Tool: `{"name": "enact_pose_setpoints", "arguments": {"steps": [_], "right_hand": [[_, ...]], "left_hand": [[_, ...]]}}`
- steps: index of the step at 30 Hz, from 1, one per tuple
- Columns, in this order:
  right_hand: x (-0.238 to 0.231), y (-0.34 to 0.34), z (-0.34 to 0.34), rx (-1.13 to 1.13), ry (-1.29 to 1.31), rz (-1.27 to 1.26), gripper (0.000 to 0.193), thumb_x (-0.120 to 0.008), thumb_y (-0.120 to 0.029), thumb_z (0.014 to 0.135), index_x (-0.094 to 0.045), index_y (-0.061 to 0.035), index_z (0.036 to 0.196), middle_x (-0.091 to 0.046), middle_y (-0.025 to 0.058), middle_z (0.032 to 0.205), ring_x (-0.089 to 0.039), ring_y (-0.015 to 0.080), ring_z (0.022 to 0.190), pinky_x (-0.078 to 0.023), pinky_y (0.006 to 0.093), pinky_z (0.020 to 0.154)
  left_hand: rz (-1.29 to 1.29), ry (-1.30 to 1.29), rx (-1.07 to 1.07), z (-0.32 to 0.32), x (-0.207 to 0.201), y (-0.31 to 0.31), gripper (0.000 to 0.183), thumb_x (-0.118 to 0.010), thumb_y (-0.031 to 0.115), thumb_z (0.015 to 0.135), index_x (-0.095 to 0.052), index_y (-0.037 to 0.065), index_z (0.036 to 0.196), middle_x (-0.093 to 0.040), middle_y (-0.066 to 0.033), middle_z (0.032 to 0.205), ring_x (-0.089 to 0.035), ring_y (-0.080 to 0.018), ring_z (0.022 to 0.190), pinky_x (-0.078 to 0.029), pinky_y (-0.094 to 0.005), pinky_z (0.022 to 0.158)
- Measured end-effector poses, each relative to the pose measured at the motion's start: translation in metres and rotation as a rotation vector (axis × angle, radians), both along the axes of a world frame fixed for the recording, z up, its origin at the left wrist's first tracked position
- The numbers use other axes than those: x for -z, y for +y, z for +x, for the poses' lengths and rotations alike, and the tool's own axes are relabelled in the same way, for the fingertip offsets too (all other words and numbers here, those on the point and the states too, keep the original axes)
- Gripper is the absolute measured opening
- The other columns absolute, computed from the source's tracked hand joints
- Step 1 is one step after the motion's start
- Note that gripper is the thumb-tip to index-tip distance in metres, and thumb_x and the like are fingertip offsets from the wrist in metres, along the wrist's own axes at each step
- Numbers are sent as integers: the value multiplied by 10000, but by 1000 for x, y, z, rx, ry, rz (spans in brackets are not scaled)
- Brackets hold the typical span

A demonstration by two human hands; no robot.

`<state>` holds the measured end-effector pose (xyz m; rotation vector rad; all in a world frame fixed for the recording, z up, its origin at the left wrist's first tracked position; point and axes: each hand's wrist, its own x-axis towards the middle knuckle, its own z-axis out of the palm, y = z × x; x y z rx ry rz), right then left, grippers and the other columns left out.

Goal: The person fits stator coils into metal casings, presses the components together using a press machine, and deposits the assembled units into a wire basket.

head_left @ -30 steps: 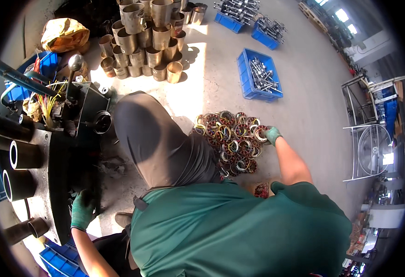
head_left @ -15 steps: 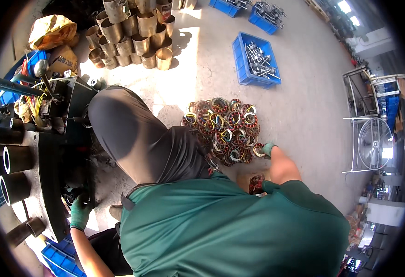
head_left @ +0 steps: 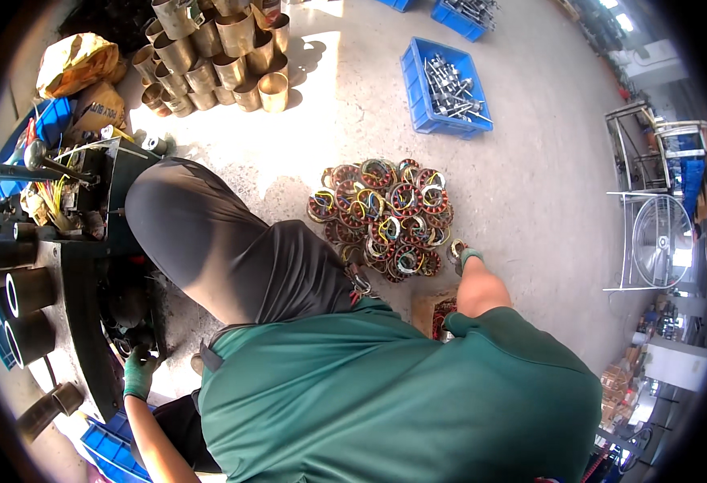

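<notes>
My right hand (head_left: 468,257), in a green work glove, grips a stator ring (head_left: 457,245) with copper-red windings. It holds the ring just right of a heap of similar wound stators (head_left: 386,211), stacked on the floor with yellow, blue and white wires looping over them. Low on the left, my gloved left hand (head_left: 138,375) reaches in under the dark machine bench (head_left: 88,322). Its curled fingers meet a black part (head_left: 130,342) there; shadow hides what exactly they grip.
Metal sleeves (head_left: 233,68) stand stacked at the far left. A blue crate (head_left: 448,88) of shafted rotors sits beyond the stators. Thick tubes (head_left: 30,294) jut from the bench. Beside my right arm is a cardboard box (head_left: 423,310). A fan (head_left: 659,241) stands far right.
My right hand has drawn the stator ring slightly away from the heap, and the ring has tipped more upright. The left hand stays at the black part. The whole view has shifted a little.
</notes>
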<state>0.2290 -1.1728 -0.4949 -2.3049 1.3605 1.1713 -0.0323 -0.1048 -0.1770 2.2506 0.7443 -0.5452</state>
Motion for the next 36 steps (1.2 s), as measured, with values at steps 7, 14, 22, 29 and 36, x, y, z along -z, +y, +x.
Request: {"name": "enact_pose_setpoints", "arguments": {"steps": [7,14,22,29,36], "right_hand": [[-50,39,-11,-57,-40,30,316,-559,-306,1051,-704,-90,1230,-729,198,1066,-710,373,846,-569,582,702],[-80,61,-17,-159,-87,71,282,-556,-271,1034,-693,-85,1197,-716,192,1003,-691,364,788,-558,560,662],[-125,81,41,-369,-164,145,244,-552,-230,1014,-679,-80,1159,-701,186,932,-670,354,722,-545,535,615],[-181,128,196,-580,-218,210,212,-549,-194,997,-667,-75,1126,-688,180,869,-651,345,664,-534,514,574],[-256,251,390,-881,-348,244,180,-547,-159,980,-655,-70,1093,-675,174,807,-633,336,606,-522,492,533]], "left_hand": [[-45,-21,-113,-16,21,5,439,-669,53,872,-644,-35,1302,-710,-111,1033,-659,-204,945,-565,-333,846],[48,5,16,-27,41,29,372,-685,96,893,-699,29,1258,-759,-143,1110,-718,-276,982,-566,-379,865],[219,124,111,43,-13,-26,399,-707,291,892,-704,97,1240,-735,-205,1200,-672,-400,1145,-507,-490,1020],[257,70,122,48,-62,-46,506,-712,369,906,-664,28,1277,-710,-259,1225,-664,-435,1180,-533,-507,1016],[355,-447,-109,46,-127,-51,392,-713,264,932,-699,101,1289,-701,-187,1229,-651,-400,1189,-526,-475,1039]]}}
